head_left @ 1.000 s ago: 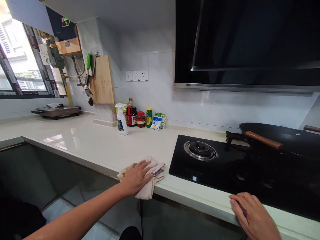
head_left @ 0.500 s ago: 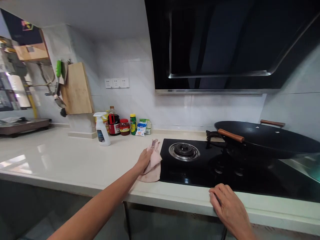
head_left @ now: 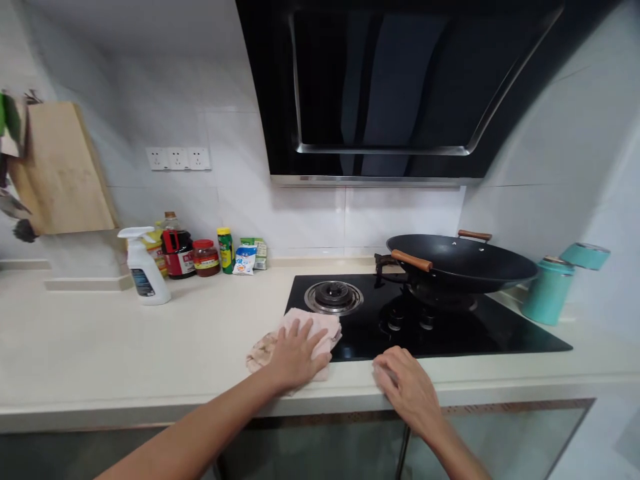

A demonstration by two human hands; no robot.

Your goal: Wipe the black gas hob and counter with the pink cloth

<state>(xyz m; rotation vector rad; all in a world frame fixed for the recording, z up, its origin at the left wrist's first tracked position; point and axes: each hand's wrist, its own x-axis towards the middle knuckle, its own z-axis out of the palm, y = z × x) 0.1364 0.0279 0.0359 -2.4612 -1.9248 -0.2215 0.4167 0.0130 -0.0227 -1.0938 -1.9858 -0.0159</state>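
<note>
While the left hand (head_left: 296,352) lies flat with fingers spread on a pink cloth (head_left: 320,328), pressing it down rather than gripping it, the work in hand looks like a wiping pass along the front edge of the countertop (head_left: 100,347). The cloth sits just at the front left corner of the black hob (head_left: 500,330), its far side lapping onto the glass and its near side close to the counter's front edge. The right hand (head_left: 406,387) rests open, palm down, on the counter's front edge beside the cloth, holding nothing; it seems to serve as a brace.

A next stroke, as I judge it, calls for steady downward pressure and care at the seam where pale counter meets glass, since the cloth straddles both.

The cloth is soft, crumpled and folded in loose layers, with a faintly patterned patch at its left end. The counter is smooth, pale and slightly glossy. The hob is flat, dark and reflective, with a round metal burner (head_left: 333,297) near its back left corner. A wide, shallow black wok (head_left: 465,261) with a wooden handle sits over the right burner. At the counter's back edge stand a white spray bottle (head_left: 145,267) and a row of small jars and bottles; a teal canister (head_left: 549,291) stands towards the right end.
</note>
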